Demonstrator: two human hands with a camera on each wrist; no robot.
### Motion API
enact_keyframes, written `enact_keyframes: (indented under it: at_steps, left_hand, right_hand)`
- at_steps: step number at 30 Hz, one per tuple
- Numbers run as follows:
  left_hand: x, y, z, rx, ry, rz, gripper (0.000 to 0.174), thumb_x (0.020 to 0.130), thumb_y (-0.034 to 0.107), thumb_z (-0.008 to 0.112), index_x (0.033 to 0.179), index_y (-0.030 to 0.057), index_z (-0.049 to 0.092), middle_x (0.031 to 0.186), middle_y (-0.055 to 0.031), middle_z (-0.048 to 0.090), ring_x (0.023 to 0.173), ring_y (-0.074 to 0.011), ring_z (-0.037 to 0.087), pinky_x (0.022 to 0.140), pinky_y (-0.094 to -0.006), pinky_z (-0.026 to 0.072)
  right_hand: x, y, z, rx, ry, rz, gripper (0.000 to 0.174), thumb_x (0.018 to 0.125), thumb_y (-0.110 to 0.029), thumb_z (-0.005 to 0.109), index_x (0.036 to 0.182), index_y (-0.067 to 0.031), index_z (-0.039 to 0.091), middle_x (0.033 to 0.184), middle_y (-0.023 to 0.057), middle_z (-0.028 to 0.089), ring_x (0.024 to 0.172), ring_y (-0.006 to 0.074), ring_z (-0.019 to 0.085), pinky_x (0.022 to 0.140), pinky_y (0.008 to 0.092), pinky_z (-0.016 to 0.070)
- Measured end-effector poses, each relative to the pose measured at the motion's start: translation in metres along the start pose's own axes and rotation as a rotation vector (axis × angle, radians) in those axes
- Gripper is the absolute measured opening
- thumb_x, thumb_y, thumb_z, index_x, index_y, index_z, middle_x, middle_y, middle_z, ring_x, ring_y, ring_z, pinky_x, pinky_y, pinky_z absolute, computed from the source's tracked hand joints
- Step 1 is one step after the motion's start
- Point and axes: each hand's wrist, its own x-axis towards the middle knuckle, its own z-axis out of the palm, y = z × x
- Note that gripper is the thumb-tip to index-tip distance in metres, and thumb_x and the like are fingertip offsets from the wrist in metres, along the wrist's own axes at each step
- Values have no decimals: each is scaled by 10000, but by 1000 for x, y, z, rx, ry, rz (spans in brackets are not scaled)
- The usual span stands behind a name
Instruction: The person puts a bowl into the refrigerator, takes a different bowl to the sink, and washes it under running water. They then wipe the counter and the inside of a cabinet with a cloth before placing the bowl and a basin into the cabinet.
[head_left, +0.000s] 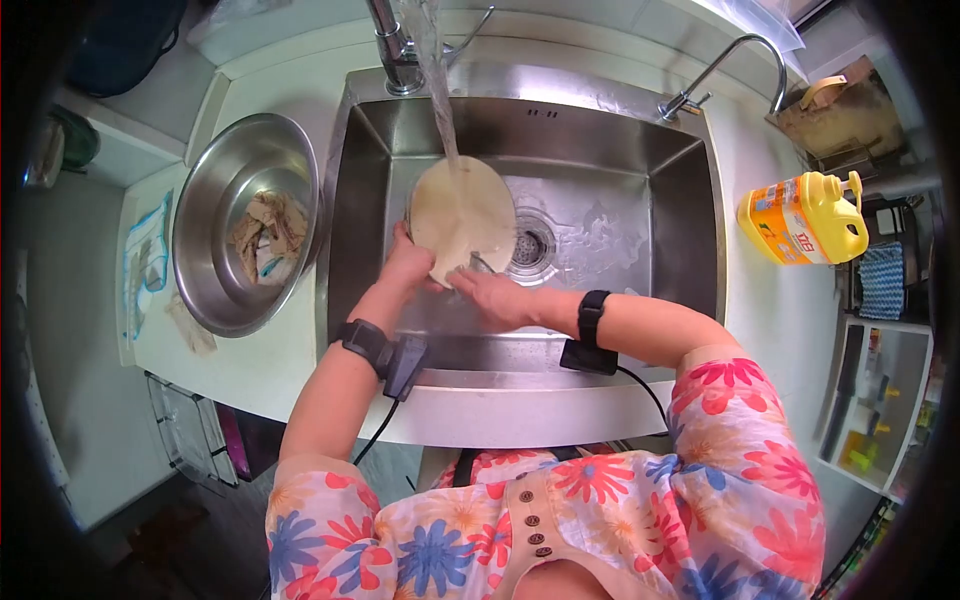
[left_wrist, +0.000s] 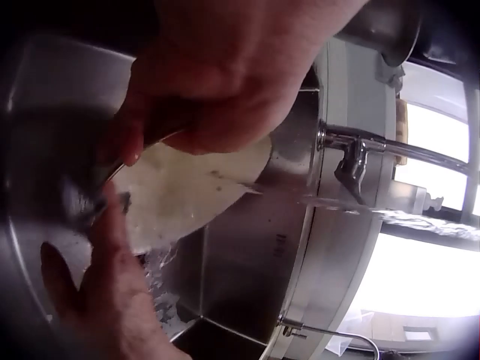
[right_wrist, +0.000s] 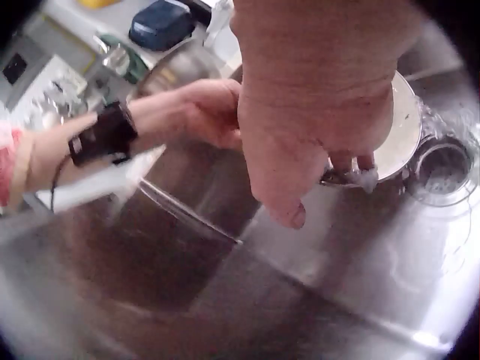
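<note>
A round cream-coloured dish (head_left: 462,215) is held tilted in the sink under the running tap water. My left hand (head_left: 408,258) grips its near-left edge; in the left wrist view that hand (left_wrist: 217,90) covers part of the rim. At the near edge, my right hand (head_left: 497,298) has its fingertips right at the rim. Seen from the right wrist, the right hand (right_wrist: 307,142) has its thumb apart from the other fingers. Something small and greyish-white shows at these fingertips; I cannot tell whether the hand holds it.
A stainless steel sink (head_left: 690,240) surrounds the hands, with a drain (head_left: 530,243) right of the dish. The tap (head_left: 395,60) stands at the back. Left on the counter is a metal basin (head_left: 205,215) containing crumpled brownish cloth (head_left: 272,225). A yellow pump bottle (head_left: 800,218) stands right.
</note>
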Motion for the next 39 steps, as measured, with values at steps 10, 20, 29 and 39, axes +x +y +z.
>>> enact_keyframes:
  at_steps: [10, 20, 29, 39]
  left_hand:
    - [3, 13, -5, -204, -168, -251, 277, 751, 122, 425, 956, -38, 520, 792, -175, 588, 652, -300, 615, 392, -320, 461]
    - [21, 30, 2, 43, -156, -142, 388, 733, 29, 406, 1106, -77, 427, 984, -247, 534, 814, -357, 604, 505, -418, 561]
    - [37, 30, 18, 114, 5, -19, 389, 747, -6, 362, 1133, -43, 404, 904, -209, 574, 643, -309, 618, 420, -385, 537]
    - [10, 55, 26, 300, 117, 98, 543, 742, 21, 403, 1269, 20, 274, 980, -269, 541, 714, -360, 615, 477, -369, 553]
  right_hand:
    - [57, 2, -26, 97, -111, 107, 372, 694, -100, 507, 1057, -21, 494, 1060, 222, 531, 996, 350, 510, 842, 416, 391]
    - [42, 65, -21, -175, -197, 15, 484, 695, -45, 499, 1173, -110, 450, 1086, 191, 531, 1007, 332, 510, 840, 375, 403]
    - [28, 93, -9, -374, 77, -96, 548, 671, -33, 488, 1212, -61, 403, 1057, 221, 536, 984, 378, 513, 810, 393, 409]
    - [10, 78, -12, -179, -59, -64, 446, 647, 14, 471, 1082, -68, 519, 1043, 192, 549, 968, 312, 537, 749, 392, 458]
